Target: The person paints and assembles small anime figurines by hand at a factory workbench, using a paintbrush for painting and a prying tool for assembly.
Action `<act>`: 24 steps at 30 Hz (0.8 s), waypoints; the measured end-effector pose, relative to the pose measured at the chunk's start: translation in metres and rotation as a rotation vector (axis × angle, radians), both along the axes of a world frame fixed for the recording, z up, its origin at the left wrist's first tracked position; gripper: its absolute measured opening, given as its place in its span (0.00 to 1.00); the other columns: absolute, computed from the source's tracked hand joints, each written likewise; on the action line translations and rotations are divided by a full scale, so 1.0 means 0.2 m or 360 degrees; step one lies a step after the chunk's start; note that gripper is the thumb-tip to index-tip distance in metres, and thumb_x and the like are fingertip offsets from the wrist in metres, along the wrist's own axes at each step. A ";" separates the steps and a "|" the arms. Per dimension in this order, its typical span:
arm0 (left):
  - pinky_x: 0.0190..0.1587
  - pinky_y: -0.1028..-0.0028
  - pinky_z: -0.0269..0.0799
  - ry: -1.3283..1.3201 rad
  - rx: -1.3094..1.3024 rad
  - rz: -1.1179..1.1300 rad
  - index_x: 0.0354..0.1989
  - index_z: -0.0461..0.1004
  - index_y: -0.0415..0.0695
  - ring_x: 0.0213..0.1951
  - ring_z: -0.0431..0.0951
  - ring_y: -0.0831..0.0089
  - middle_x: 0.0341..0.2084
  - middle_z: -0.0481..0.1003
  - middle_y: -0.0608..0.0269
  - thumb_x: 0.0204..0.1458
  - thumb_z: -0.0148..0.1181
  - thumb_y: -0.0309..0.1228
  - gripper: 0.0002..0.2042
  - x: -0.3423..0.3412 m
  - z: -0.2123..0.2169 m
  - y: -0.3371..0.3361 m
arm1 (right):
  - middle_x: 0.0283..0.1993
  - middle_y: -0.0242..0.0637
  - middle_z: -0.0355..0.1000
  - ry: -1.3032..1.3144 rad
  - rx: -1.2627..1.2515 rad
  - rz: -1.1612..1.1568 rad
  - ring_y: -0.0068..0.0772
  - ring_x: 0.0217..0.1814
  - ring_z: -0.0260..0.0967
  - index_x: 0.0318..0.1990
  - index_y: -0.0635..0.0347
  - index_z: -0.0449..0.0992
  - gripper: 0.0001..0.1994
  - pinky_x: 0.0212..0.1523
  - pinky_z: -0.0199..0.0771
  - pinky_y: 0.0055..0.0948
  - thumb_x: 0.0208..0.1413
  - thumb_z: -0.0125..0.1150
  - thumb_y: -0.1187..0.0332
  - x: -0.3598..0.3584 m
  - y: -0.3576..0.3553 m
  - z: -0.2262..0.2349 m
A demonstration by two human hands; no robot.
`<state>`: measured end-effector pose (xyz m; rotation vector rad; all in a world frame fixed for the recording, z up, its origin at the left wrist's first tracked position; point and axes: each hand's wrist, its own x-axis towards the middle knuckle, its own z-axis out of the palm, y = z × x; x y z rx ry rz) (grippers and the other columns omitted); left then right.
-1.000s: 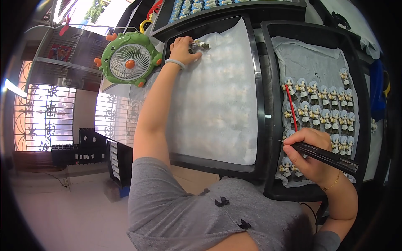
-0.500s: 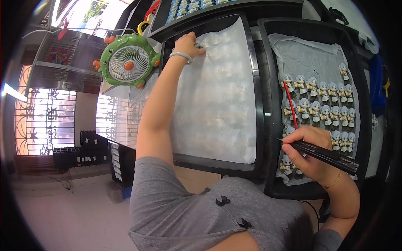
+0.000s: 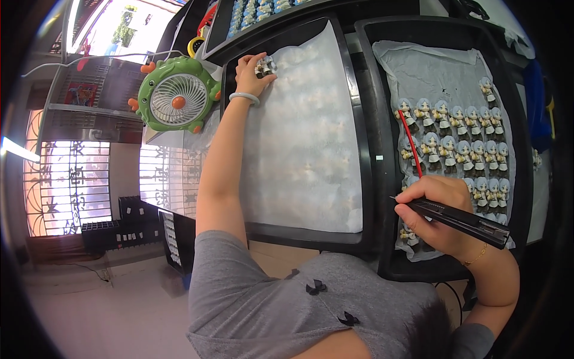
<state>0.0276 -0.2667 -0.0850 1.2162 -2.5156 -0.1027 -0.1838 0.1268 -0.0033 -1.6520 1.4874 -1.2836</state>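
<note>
My left hand (image 3: pixel 248 75) reaches to the far left corner of a black tray (image 3: pixel 360 140) lined with thin white paper (image 3: pixel 299 197). Between its thumb and fingers is a small grey-haired figurine (image 3: pixel 263 67), on or just above the paper. More figurines show faintly under that sheet. My right hand (image 3: pixel 439 209) grips a black utility knife (image 3: pixel 463 222), its thin tip pointing left. From the same hand a slim red stick (image 3: pixel 410 140) sticks out. Below it stands a second black tray (image 3: pixel 391 263), where several rows of like figurines (image 3: pixel 447 149) lie on paper.
A green animal-shaped fan (image 3: pixel 178 102) stands left of the paper-lined tray. Behind, another tray holds blue figurines (image 3: pixel 263 13). Something blue (image 3: pixel 536 113) is at the far right. Dark crates (image 3: pixel 128 215) are lower left, near a barred window (image 3: pixel 69 188).
The figurine in my left hand now shows clearly as the fingers have turned and parted a little. The whole view has shifted slightly. My right hand keeps its hold.
</note>
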 end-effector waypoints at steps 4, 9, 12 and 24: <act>0.54 0.65 0.56 0.0140 0.0094 -0.0053 0.48 0.68 0.54 0.52 0.60 0.63 0.46 0.66 0.63 0.29 0.70 0.33 0.30 0.02 -0.05 -0.05 | 0.20 0.36 0.69 -0.0016 -0.0011 0.0011 0.35 0.21 0.68 0.24 0.61 0.71 0.06 0.22 0.66 0.27 0.38 0.63 0.74 0.01 0.01 -0.01; 0.54 0.65 0.55 0.0270 0.0210 0.0053 0.45 0.70 0.52 0.51 0.60 0.63 0.43 0.68 0.65 0.29 0.69 0.34 0.27 0.02 -0.04 -0.01 | 0.20 0.37 0.69 -0.0026 -0.0025 0.0031 0.36 0.21 0.68 0.24 0.61 0.71 0.06 0.22 0.66 0.27 0.39 0.63 0.74 0.01 0.00 -0.01; 0.54 0.64 0.54 0.0156 0.0067 0.0055 0.41 0.70 0.50 0.51 0.60 0.62 0.42 0.69 0.65 0.30 0.69 0.36 0.25 0.01 -0.05 -0.01 | 0.20 0.37 0.69 -0.0025 -0.0022 0.0032 0.36 0.21 0.68 0.24 0.60 0.70 0.06 0.22 0.66 0.27 0.39 0.62 0.74 0.00 0.01 -0.01; 0.37 0.69 0.68 0.0537 -0.0244 -0.1300 0.33 0.72 0.41 0.33 0.73 0.60 0.28 0.72 0.57 0.41 0.57 0.24 0.09 -0.91 0.43 0.74 | 0.31 0.39 0.69 0.0134 -0.0721 -0.0200 0.35 0.31 0.70 0.36 0.59 0.70 0.12 0.29 0.70 0.27 0.45 0.62 0.67 0.01 0.05 0.00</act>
